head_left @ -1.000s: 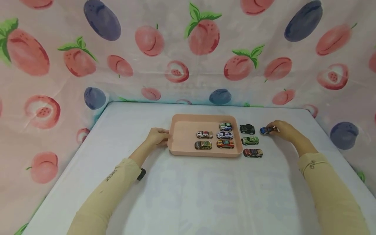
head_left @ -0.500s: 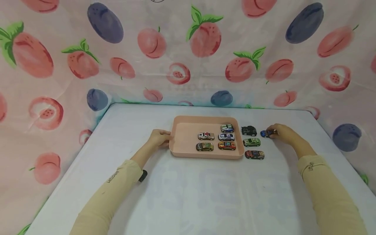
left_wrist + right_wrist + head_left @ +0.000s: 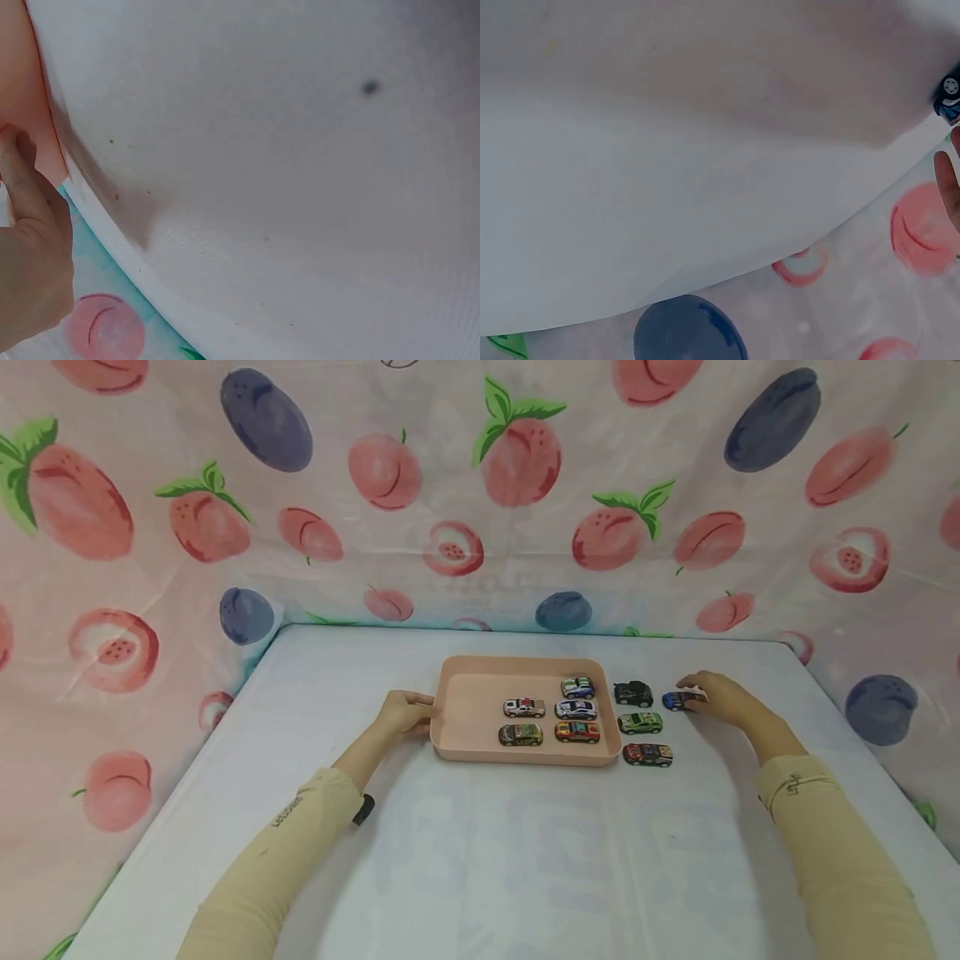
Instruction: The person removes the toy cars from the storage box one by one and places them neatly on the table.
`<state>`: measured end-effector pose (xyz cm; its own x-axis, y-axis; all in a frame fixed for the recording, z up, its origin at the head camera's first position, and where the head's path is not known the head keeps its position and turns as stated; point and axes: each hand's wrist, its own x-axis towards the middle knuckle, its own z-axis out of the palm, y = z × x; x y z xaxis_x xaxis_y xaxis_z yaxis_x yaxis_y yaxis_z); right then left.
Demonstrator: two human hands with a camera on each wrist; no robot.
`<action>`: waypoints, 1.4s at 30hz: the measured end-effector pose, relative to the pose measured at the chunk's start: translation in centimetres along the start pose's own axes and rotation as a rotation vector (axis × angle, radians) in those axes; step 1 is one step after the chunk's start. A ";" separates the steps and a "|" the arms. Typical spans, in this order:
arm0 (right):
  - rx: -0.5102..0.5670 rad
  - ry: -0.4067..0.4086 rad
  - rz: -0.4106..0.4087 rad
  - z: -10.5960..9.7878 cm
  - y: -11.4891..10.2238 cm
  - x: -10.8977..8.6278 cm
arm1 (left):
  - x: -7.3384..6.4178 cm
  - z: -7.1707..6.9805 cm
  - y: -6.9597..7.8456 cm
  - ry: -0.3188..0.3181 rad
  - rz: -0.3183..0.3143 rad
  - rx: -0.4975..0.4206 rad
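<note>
In the head view my left hand point(image 3: 403, 712) grips the left edge of a shallow peach-coloured tray point(image 3: 468, 752), thumb and fingers at its wall. The left wrist view shows the same hand point(image 3: 34, 255) with curled fingers at the tray's point(image 3: 22, 75) corner. Inside the tray's right half sit several small toy cars, among them a white and red one point(image 3: 523, 707) and an orange-red one point(image 3: 577, 732). To the right, my right hand point(image 3: 720, 697) pinches a blue toy car point(image 3: 678, 701) from behind, partly covering it. Its front shows at the right wrist view's edge beside my fingers point(image 3: 946, 180).
Between the tray and the blue car stand a black toy car point(image 3: 633, 694), a green one point(image 3: 640, 723) and a dark red one point(image 3: 647, 755). A white cloth covers the table point(image 3: 510, 860). A fruit-patterned curtain point(image 3: 525, 552) rises behind its back edge.
My right fingers reach slightly farther over the blue toy car, which has stayed in place. The left hand and tray hold still; the head view has shifted slightly.
</note>
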<state>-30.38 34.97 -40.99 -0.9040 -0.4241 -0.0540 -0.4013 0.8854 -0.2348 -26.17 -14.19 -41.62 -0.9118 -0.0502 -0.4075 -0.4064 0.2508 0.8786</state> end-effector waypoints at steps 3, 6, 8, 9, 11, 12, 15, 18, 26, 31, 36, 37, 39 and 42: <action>0.009 0.030 -0.012 -0.1 -0.5 0.1 | 0.0 -0.1 -0.1 0.005 -0.010 -0.006; -0.002 0.061 -0.045 -0.1 -1.3 0.4 | -0.1 -0.1 -0.2 0.005 -0.016 -0.003; -0.017 0.083 -0.078 -0.1 -1.8 0.6 | -0.1 -0.2 -0.2 0.004 -0.017 0.000; -0.024 0.093 -0.094 -0.1 -2.1 0.6 | -0.1 -0.2 -0.2 0.004 -0.018 -0.001; -0.032 0.104 -0.111 -0.2 -2.6 0.8 | -0.1 -0.2 -0.1 -0.001 -0.014 0.001; -0.032 0.107 -0.117 -0.2 -2.8 0.8 | -0.1 -0.2 -0.1 -0.004 -0.012 -0.002; -0.025 0.108 -0.126 -0.3 -3.3 1.0 | 0.0 -0.2 -0.1 -0.007 -0.011 -0.004; -0.017 0.113 -0.136 -0.3 -3.8 1.2 | 0.0 -0.2 0.0 -0.003 -0.007 -0.008; 0.090 0.166 -0.105 -0.3 -5.9 1.9 | 0.0 -0.1 0.1 0.008 -0.011 -0.005; 0.159 0.188 -0.112 -0.4 -7.3 2.0 | 0.0 0.0 0.1 0.009 -0.001 0.009; 0.212 0.199 -0.117 -0.4 -8.6 2.1 | 0.1 0.1 0.0 0.006 0.005 0.012; 0.214 0.201 -0.117 -0.4 -8.7 2.2 | 0.1 0.1 0.0 0.006 0.006 0.010; 0.216 0.203 -0.120 -0.3 -9.1 2.4 | 0.2 0.0 -0.1 0.007 0.005 0.008; 0.221 0.198 -0.124 -0.1 -9.7 2.7 | 0.2 0.0 -0.1 0.013 0.001 0.008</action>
<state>-28.94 25.29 -38.73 -0.8700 -0.4619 0.1727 -0.4882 0.7573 -0.4338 -26.32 -14.22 -41.76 -0.9129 -0.0623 -0.4035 -0.4052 0.2584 0.8770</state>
